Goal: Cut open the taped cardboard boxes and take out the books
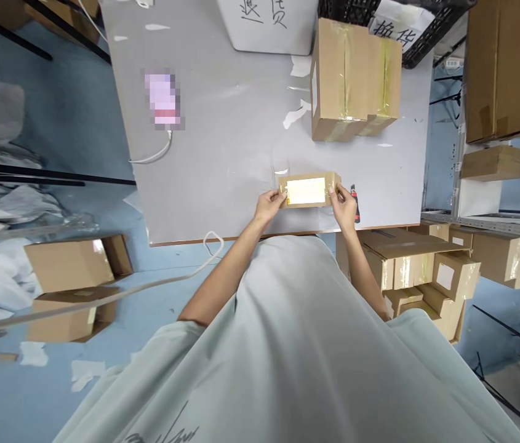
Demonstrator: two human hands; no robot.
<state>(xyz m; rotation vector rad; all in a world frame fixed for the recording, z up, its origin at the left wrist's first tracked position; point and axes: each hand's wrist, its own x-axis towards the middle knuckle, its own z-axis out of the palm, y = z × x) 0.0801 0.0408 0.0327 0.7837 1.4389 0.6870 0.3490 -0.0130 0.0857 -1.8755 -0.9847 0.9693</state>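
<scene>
A small brown cardboard box (pixel 306 191) with a white label (pixel 306 191) on its upward face lies near the front edge of the table, gripped at both ends. My left hand (pixel 269 205) pinches its left end, fingers closed on the edge. At the other end, my right hand (pixel 343 206) holds the right side with thumb and fingers. Just beyond the right hand, a red and black utility knife (pixel 356 204) rests on the table. The print on the label is too bright to read.
Two taped cardboard boxes (pixel 338 80) stand at the back right of the grey table (pixel 223 141). Behind them is a black crate (pixel 439 31). A white bin (pixel 269 24) is at the back. A blurred phone (pixel 162 98) lies left on a cable. An open carton (pixel 448 307) sits below right.
</scene>
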